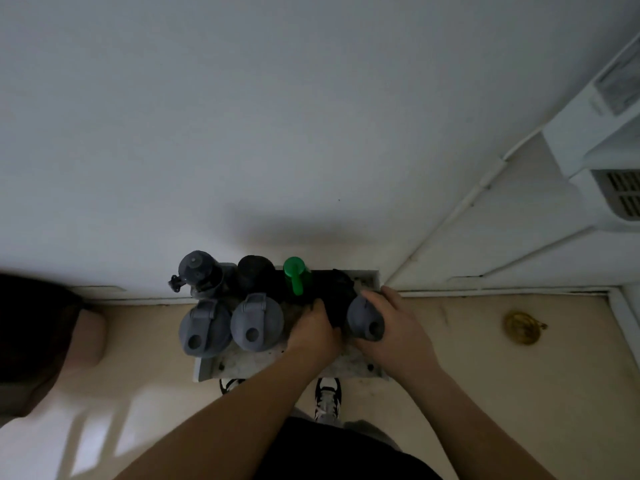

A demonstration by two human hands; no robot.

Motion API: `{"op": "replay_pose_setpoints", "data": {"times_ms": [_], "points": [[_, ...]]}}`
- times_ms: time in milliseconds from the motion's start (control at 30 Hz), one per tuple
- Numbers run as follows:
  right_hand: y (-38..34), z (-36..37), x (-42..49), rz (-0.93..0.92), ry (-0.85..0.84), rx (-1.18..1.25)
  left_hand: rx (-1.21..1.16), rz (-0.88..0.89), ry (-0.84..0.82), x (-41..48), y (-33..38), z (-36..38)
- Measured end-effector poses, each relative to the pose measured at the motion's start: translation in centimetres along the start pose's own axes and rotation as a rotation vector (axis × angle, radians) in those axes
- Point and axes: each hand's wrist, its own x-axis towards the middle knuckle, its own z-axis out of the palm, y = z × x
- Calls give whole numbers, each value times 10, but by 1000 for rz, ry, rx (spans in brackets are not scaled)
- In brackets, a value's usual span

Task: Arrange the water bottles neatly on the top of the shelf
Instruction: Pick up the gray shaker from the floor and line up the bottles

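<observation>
My right hand (391, 327) wraps a grey-lidded bottle (365, 320) at the shelf top's (242, 365) right front, while my left hand (313, 332) closes on a black bottle (337, 299) beside it. Two more grey flip-lid bottles (230, 327) stand upright in front, with a dark-capped bottle (197, 271), a black one and a green-capped bottle (294, 271) behind.

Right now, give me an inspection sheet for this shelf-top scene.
Surface: shelf top, speckled and dirty, against the wall.
Job's things: two grey-lidded bottles in front; clear-lidded bottle, black-capped bottle and green-capped bottle behind.
Clutter: nothing seen.
Grippers: left hand on a dark bottle; right hand grips a grey-lidded bottle.
Cables: nothing seen.
Surroundings: white wall, beige floor, round brass object, shoes below.
</observation>
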Motion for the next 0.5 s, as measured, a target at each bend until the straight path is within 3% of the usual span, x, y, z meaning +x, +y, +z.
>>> {"op": "replay_pose_setpoints", "data": {"times_ms": [233, 500], "points": [[10, 2, 5, -22, 46, -29, 56, -107, -36, 34, 13, 5], [17, 11, 6, -37, 64, 22, 48, -95, 33, 25, 10, 3]]}}
